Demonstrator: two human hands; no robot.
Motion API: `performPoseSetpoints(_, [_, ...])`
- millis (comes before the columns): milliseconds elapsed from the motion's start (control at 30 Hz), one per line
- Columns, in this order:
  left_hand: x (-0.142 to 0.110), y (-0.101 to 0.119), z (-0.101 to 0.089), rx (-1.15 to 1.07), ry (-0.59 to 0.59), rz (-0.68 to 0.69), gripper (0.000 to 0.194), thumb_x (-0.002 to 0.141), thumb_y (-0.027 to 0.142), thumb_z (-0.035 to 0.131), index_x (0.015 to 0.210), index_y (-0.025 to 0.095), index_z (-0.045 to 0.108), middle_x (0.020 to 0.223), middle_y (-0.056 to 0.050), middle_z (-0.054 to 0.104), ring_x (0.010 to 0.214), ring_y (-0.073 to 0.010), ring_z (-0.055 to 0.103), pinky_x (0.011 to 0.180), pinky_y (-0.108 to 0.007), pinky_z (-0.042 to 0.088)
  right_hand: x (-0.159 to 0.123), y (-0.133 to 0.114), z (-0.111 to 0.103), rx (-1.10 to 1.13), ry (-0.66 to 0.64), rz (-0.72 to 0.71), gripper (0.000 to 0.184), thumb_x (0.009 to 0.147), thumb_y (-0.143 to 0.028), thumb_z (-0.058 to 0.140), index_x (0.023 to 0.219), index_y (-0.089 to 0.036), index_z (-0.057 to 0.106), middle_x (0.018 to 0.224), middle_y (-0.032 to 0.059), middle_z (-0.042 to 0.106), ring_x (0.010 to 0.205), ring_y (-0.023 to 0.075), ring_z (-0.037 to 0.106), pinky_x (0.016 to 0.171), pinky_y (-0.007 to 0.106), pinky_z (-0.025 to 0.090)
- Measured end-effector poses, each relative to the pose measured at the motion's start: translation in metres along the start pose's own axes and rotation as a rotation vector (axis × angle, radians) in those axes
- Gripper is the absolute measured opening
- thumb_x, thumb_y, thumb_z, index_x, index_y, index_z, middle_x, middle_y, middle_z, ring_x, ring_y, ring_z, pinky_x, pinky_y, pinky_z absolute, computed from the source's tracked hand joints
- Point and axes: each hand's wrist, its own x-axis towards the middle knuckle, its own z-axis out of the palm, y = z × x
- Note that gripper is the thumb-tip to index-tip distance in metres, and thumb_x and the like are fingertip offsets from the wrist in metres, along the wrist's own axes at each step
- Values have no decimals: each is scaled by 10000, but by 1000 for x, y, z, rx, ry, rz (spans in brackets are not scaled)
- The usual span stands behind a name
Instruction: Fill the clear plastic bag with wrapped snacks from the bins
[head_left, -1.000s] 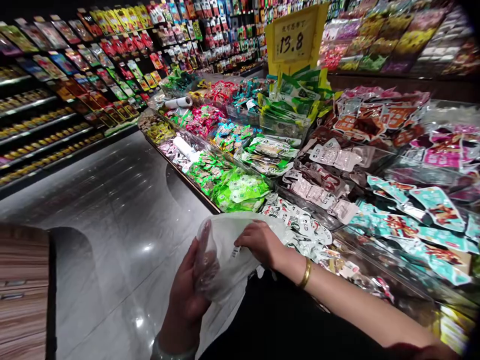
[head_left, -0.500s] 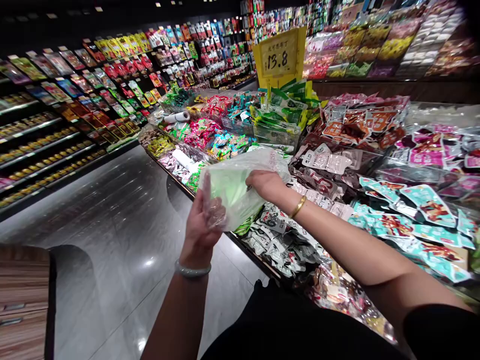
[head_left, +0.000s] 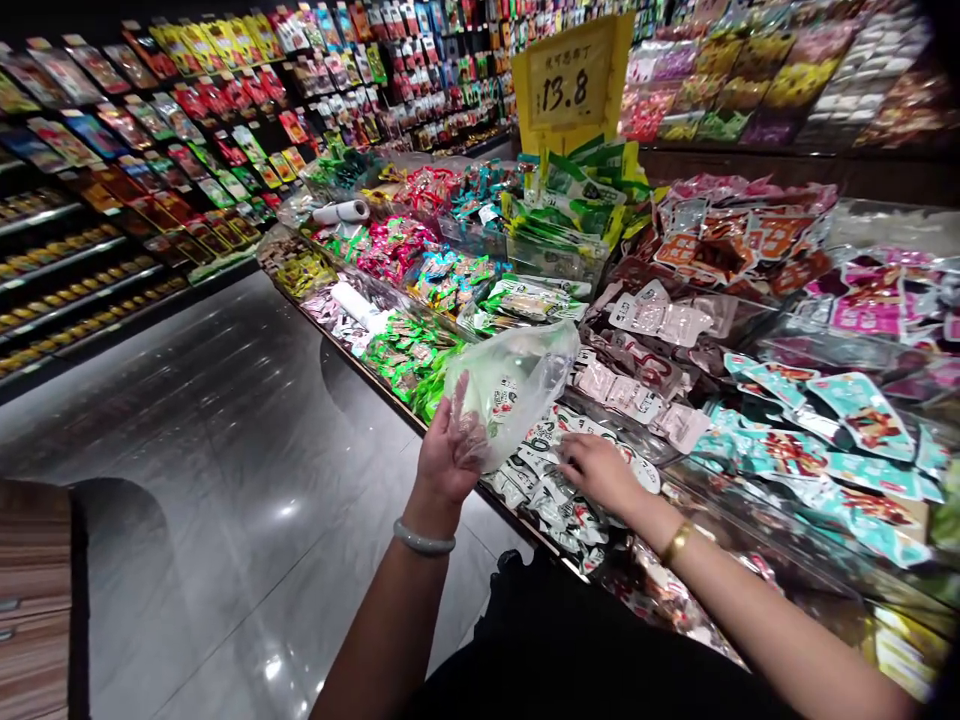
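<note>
My left hand [head_left: 454, 440] holds a thin clear plastic bag [head_left: 536, 375] from its near side, with fingers partly covered by the film. A white snack packet with dark print and a bit of red [head_left: 504, 397] shows through the plastic; whether it lies inside or behind cannot be told. My right hand [head_left: 600, 472] hovers just over a pile of white snack packets [head_left: 547, 500], its fingers somewhat apart and holding nothing visible. Some fingertips are close to the packets, and contact is unclear.
Green snack packets [head_left: 409, 350] fill the compartment left of the bag. Rightward lie pale pink packets [head_left: 619, 390] and turquoise packets [head_left: 795, 450]. A yellow price sign [head_left: 566, 85] rises behind. White plastic rolls [head_left: 360, 305] rest on the display; a wooden cabinet [head_left: 34, 600] stands at left.
My right hand has let go of the bag and moved down and right to the white packets. My left hand has shifted right with the bag, which now hangs open wider.
</note>
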Motion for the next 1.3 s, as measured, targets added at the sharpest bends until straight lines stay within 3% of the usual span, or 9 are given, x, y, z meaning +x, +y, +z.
performPoseSetpoints(133, [-1,-9,3,26,28,4,410,1072,394,371,1438,306,533,512,77,372,379,-77,353,350,-149,195,27,7,40,-2,-103,32,682,833,-310,745,1473,-237,520,1553,150,464,1428,339,426,1196,512,297])
performPoseSetpoints(433, [-3,-20,7,43,99,11,441,1064,400,391,1479,295,496,540,65,444,400,-81,408,373,-147,309,35,13,28,80,39,-19,473,894,-65,466,1282,-237,676,1265,75,720,1109,232,689,981,316,519])
performPoseSetpoints(533, [-2,-23,7,38,78,-11,446,1060,408,401,1480,288,494,526,76,397,385,-76,358,358,-142,259,27,35,11,186,247,176,465,859,-55,421,1172,-232,716,1216,72,736,1076,249,693,955,375,546])
performPoseSetpoints(633, [-2,-28,11,56,45,-2,439,1052,407,431,1463,275,514,525,83,363,379,-71,327,348,-142,216,15,55,-22,398,643,312,366,852,-128,438,1070,-200,724,1102,102,752,1025,263,696,949,432,555])
performPoseSetpoints(767, [-2,-34,21,73,80,6,419,1055,392,428,1427,243,549,535,78,383,386,-69,327,362,-141,267,9,36,-85,513,968,105,333,849,-144,449,1024,-229,720,1048,67,755,1005,246,705,934,458,567])
performPoseSetpoints(900, [-3,-38,25,104,80,36,411,1066,367,400,1420,233,560,525,80,378,382,-66,337,382,-141,309,32,-12,-120,332,811,-273,422,831,-34,428,1039,-247,728,1102,47,753,1095,224,679,994,430,528])
performPoseSetpoints(1100, [-2,-37,15,94,69,37,420,1060,398,414,1431,259,551,511,92,356,357,-57,318,352,-127,267,77,-38,-93,-26,295,-313,299,922,-54,528,999,-235,752,1001,50,759,986,236,683,1023,435,477])
performPoseSetpoints(1167, [-1,-38,12,92,76,30,417,1058,408,417,1428,273,554,511,90,365,357,-58,326,345,-123,258,80,-36,-84,1,305,-331,297,938,-66,534,1066,-234,743,1101,67,749,1061,252,672,1104,490,412])
performPoseSetpoints(1300, [1,-38,11,88,92,28,391,1065,381,405,1387,260,591,514,83,384,366,-57,339,346,-123,273,58,-13,-82,122,600,-222,283,986,-203,550,1242,-213,670,1291,108,680,1202,270,608,1063,467,458])
